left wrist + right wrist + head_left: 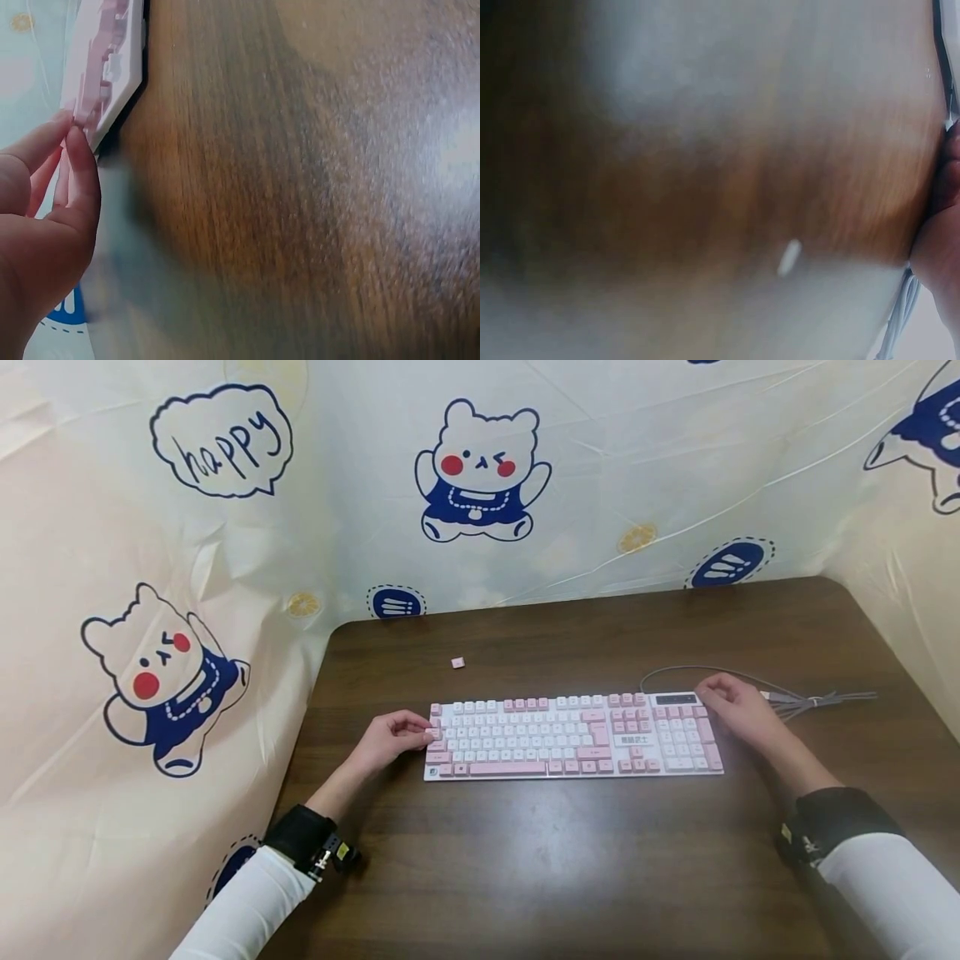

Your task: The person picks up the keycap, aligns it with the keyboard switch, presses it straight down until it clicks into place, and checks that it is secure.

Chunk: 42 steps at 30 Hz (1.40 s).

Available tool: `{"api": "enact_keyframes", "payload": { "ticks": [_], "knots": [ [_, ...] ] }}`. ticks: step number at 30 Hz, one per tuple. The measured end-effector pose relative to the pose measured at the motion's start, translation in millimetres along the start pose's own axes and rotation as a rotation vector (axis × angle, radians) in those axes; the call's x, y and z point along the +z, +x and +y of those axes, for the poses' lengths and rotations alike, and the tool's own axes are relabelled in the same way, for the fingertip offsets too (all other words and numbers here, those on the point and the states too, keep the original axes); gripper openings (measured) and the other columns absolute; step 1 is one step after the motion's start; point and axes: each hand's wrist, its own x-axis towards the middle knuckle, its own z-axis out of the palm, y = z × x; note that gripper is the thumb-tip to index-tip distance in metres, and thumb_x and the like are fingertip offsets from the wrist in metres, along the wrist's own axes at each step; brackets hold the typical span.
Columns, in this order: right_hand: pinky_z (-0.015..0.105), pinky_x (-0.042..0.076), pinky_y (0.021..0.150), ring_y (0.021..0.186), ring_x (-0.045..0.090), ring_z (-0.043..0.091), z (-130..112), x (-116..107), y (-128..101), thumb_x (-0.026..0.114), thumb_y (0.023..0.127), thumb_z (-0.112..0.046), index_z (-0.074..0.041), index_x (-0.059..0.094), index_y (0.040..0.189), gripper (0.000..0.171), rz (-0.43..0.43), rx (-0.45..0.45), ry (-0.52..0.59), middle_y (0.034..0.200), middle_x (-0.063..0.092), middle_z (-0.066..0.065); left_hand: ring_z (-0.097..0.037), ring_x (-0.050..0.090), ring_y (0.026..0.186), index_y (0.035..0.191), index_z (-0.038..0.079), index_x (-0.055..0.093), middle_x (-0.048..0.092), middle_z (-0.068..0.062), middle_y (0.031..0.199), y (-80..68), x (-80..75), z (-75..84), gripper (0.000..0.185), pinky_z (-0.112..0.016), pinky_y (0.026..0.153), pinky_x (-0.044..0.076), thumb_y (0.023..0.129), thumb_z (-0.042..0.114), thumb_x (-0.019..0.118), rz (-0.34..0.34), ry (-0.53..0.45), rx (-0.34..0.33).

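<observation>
A: Left hand [390, 739] is set at the left end of the pink-and-white keyboard [570, 735], fingers curled, thumb and forefinger closed on a pink key at that edge. The pinch is confirmed in the left wrist view [71, 131].

B: Right hand [738, 706]?

A: Rested on the keyboard's right end, up by the far corner, fingers bent over the edge. Looks like bracing, but whether anything is really gripped cannot be told; the right wrist view is blurred.

B: Keyboard position?

A: Flat on the brown table [570, 860], mid-table, cable [787, 697] trailing off right. One loose pink keycap [457, 662] is lying apart behind it.

B: How should the step be done well?

A: Judged as a keycap pull. The cap should be pinched on both sides and lifted straight up, not levered sideways, or the stem may be stressed. The board should be held down at the right so it is not dragged.
</observation>
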Motion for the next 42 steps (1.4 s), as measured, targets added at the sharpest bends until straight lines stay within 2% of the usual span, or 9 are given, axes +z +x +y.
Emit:
{"api": "enact_keyframes", "payload": {
  "ticks": [5,11,13,19,21,28,37,40,42],
  "knots": [
    [0.035,0.047,0.055,0.065,0.058,0.025,-0.4,0.0,0.5,0.044,0.11,-0.05,-0.001,0.053,0.133,0.055,0.006,0.0,-0.008,0.086,0.061,0.012,-0.021,0.068,0.089,0.115,0.003,0.069,0.076,-0.008,0.1,0.2,2.1,-0.1,0.034,-0.028,0.081,0.056,0.093,0.025,0.081,0.005,-0.015,-0.051],
    [0.035,0.046,0.054,0.061,0.057,0.023,-0.1,0.0,0.6,0.045,0.11,-0.047,0.001,0.053,0.132,0.053,0.008,-0.018,0.003,0.084,0.06,0.011,-0.019,0.065,0.089,0.118,0.003,0.067,0.074,-0.005,0.099,3.7,1.5,1.0,0.034,-0.033,0.085,0.053,0.094,0.023,0.08,0.003,-0.031,-0.11],
    [0.035,0.046,0.054,0.061,0.056,0.022,-0.2,-0.1,0.8,0.045,0.11,-0.046,0.001,0.053,0.133,0.053,0.008,-0.02,0.003,0.084,0.06,0.011,-0.02,0.065,0.09,0.119,0.003,0.065,0.074,-0.006,0.1,5.3,1.7,3.2,0.036,-0.032,0.085,0.054,0.094,0.023,0.081,-0.011,-0.066,-0.158],
    [0.034,0.046,0.054,0.06,0.056,0.021,0.0,-0.4,1.2,0.045,0.111,-0.044,0.002,0.053,0.132,0.051,0.016,-0.028,0.003,0.083,0.06,0.011,-0.02,0.061,0.094,0.121,0.004,0.058,0.066,-0.006,0.108,9.8,1.8,15.8,0.034,-0.027,0.081,0.055,0.095,0.014,0.078,-0.085,-0.284,-0.344],
    [0.034,0.046,0.054,0.061,0.056,0.021,-0.3,-0.1,0.8,0.045,0.111,-0.044,0.002,0.053,0.131,0.051,0.017,-0.029,0.005,0.083,0.061,0.011,-0.02,0.059,0.095,0.12,0.004,0.058,0.064,-0.006,0.109,11.1,0.1,19.7,0.032,-0.026,0.079,0.053,0.095,0.012,0.077,-0.099,-0.302,-0.379],
    [0.034,0.046,0.054,0.06,0.056,0.022,0.5,1.1,1.0,0.045,0.11,-0.046,0.002,0.053,0.132,0.053,0.01,-0.017,0.009,0.082,0.059,0.01,-0.018,0.058,0.091,0.119,0.005,0.06,0.063,-0.006,0.103,12.1,-1.9,23.7,0.033,-0.024,0.074,0.052,0.095,0.02,0.078,-0.094,-0.252,-0.433],
    [0.034,0.048,0.057,0.068,0.058,0.023,3.1,4.7,0.1,0.044,0.11,-0.047,0.0,0.052,0.134,0.054,0.007,0.01,-0.014,0.092,0.062,0.013,-0.017,0.063,0.083,0.125,0.003,0.059,0.067,-0.008,0.101,13.5,-4.6,23.6,0.042,-0.022,0.069,0.054,0.096,0.028,0.078,-0.162,-0.117,-0.42],
    [0.034,0.048,0.058,0.07,0.058,0.022,1.2,3.6,0.1,0.043,0.11,-0.047,0.0,0.052,0.135,0.054,0.022,0.006,-0.026,0.097,0.063,0.015,-0.018,0.062,0.082,0.126,0.005,0.059,0.067,-0.009,0.102,15.9,-4.5,25.7,0.045,-0.023,0.066,0.051,0.095,0.032,0.078,-0.165,-0.068,-0.423],
    [0.034,0.048,0.059,0.072,0.059,0.022,-0.6,3.3,0.3,0.043,0.11,-0.047,0.0,0.052,0.135,0.054,0.027,0.0,-0.03,0.1,0.064,0.017,-0.02,0.06,0.082,0.127,0.006,0.057,0.066,-0.009,0.101,16.3,-3.5,28.2,0.048,-0.024,0.065,0.048,0.096,0.036,0.077,-0.178,-0.007,-0.401]
  ]
}}
